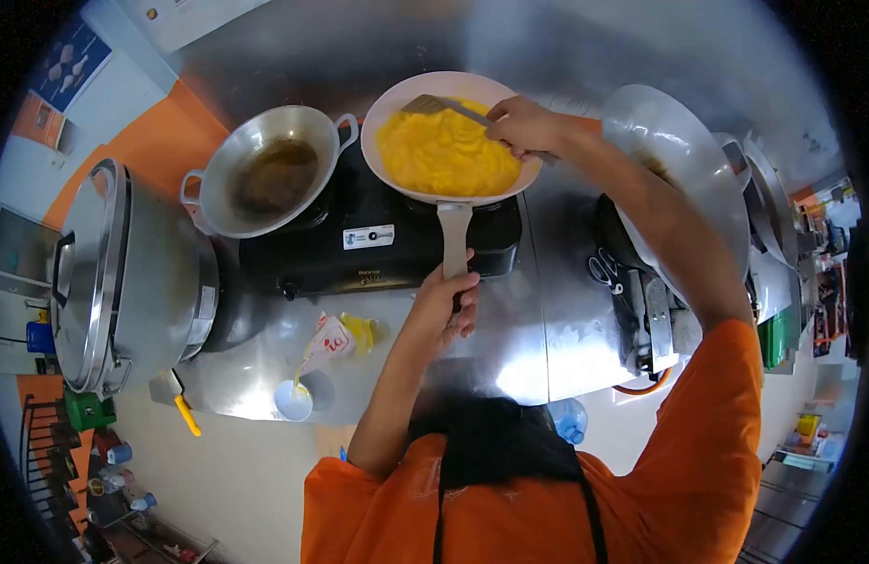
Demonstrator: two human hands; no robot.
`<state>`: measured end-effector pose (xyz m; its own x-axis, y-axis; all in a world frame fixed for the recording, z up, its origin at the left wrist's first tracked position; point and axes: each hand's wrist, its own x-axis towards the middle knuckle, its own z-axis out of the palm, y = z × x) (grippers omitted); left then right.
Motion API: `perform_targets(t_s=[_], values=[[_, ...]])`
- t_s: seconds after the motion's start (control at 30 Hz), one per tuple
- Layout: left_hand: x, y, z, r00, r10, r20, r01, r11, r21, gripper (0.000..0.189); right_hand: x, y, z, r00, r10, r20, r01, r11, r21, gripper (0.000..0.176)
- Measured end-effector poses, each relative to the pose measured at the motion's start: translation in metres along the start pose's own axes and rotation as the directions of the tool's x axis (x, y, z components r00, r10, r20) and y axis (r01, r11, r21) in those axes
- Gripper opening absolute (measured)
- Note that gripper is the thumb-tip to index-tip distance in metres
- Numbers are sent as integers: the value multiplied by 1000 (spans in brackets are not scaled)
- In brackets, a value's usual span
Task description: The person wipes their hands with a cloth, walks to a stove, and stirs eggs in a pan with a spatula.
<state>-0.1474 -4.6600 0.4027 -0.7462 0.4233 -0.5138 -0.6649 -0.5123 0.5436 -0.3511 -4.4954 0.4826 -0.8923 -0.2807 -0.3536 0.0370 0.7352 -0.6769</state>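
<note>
My left hand (pixel 444 301) is closed around the handle of a frying pan (pixel 456 226) on the right side of the black gas stove (pixel 387 258). Inside the pan lies a soft, folded mass of yellow egg (pixel 453 155). With my right hand (pixel 524 124) I grip a spatula (pixel 472 115), its flat brown blade resting at the upper left of the egg. Left of the pan, on the same stove, a silver two-handled wok (pixel 218 188) holds some dark brown liquid (pixel 276 176).
A large lidded steel pot (pixel 162 273) stands at the left. Near the counter's front are a crumpled packet (pixel 329 338), a small white cup (pixel 292 400) and a yellow-handled knife (pixel 185 414). To the right are a big metal wok (pixel 679 141) and scissors (pixel 604 270).
</note>
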Motion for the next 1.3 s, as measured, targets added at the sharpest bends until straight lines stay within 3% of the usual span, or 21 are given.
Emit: perform_targets(t_s=[0.1, 0.2, 0.3, 0.4, 0.6, 0.7, 0.8, 1.0, 1.1, 1.2, 1.3], values=[[0, -2, -3, 999, 22, 41, -22, 1000, -4, 48, -32, -5, -17, 977, -193, -87, 143, 905, -400, 37], [-1, -5, -5, 999, 30, 39, -30, 1000, -2, 45, -34, 14, -23, 912, -409, -27, 326, 764, -557, 38], [0, -8, -7, 999, 41, 27, -41, 999, 9, 39, -70, -19, -21, 974, -224, 21, 190, 769, -610, 34], [4, -11, -12, 998, 44, 52, -44, 999, 10, 39, -51, 22, -21, 950, -295, 104, 279, 649, -708, 33], [10, -11, -19, 990, 44, 133, -46, 999, 10, 46, -61, 15, -9, 991, -122, 46, 116, 659, -743, 28], [12, -11, -20, 991, 33, 133, -35, 999, 13, 46, -62, 4, -1, 986, -159, 53, 135, 563, -815, 24], [12, -11, -20, 989, 30, 142, -31, 999, 8, 45, -63, -18, 12, 1000, -11, 12, 16, 515, -857, 26], [13, -11, -22, 989, 24, 147, -26, 1000, 11, 45, -17, -16, 21, 995, -95, 11, 67, 614, -786, 27], [11, -10, -20, 992, 29, 126, -31, 999, 14, 44, -1, -26, 24, 991, -137, -6, 77, 592, -802, 29], [8, -10, -17, 994, 40, 99, -43, 999, 28, 43, 28, -26, 28, 999, -50, -17, 17, 610, -792, 29], [10, -10, -19, 991, 71, 116, -80, 994, 72, 44, 24, -40, 32, 990, -136, -36, 52, 592, -804, 29]])
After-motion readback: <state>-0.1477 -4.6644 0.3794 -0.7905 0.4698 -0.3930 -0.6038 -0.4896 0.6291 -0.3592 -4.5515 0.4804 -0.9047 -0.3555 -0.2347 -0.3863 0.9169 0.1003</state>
